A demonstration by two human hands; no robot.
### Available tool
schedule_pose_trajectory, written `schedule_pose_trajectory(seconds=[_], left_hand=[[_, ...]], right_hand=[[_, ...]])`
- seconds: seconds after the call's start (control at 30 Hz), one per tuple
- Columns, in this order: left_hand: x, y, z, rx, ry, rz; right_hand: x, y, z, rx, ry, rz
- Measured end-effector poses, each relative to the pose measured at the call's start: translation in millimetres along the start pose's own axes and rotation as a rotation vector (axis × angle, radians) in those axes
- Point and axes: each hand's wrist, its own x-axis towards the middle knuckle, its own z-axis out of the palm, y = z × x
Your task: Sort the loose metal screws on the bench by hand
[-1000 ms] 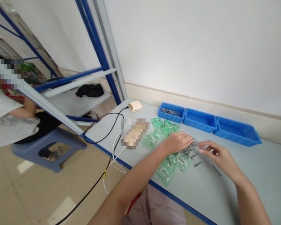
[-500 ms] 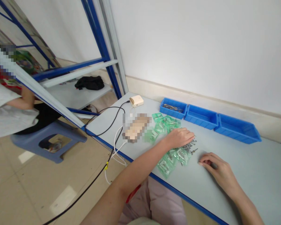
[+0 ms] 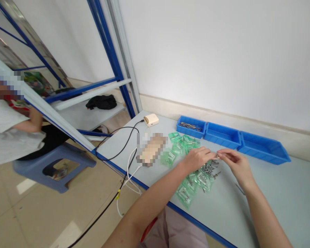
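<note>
My left hand is closed above a pile of loose metal screws, its thumb and fingertips pinched together. From the right, my right hand meets it, also pinching. A small metal screw shows between the fingertips of both hands; its details are too small to make out. Green-tinted plastic bags of screws lie around and partly under the pile, some hidden by my left hand and forearm. Under my right wrist, a thin dark metal piece lies on the table.
Along the wall stand a blue bin of long metal pieces, a middle blue bin and a larger blue bin. A cream device, a blurred-out phone-like object and cables are left. Another person sits beyond the frame.
My right hand has moved up and left from the bare tabletop to meet my left fingertips. A thin metal piece now shows under the right wrist. The view has tilted slightly upward.
</note>
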Motion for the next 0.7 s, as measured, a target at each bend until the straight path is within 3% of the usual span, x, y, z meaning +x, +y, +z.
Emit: schedule_pose_trajectory(seconds=[0.17, 0.4, 0.7], left_hand=[[1, -1, -1.1, -0.008, -0.027, -0.012], [4, 1, -6.2, -0.074, -0.016, -0.062], [1, 5, 5.1, -0.091, 0.066, -0.135]], right_hand=[[-7, 9, 4, -0.01, 0.011, -0.016], [-12, 9, -4, -0.346, 0.006, -0.137], [-15, 14, -7, -0.318, -0.089, -0.063]])
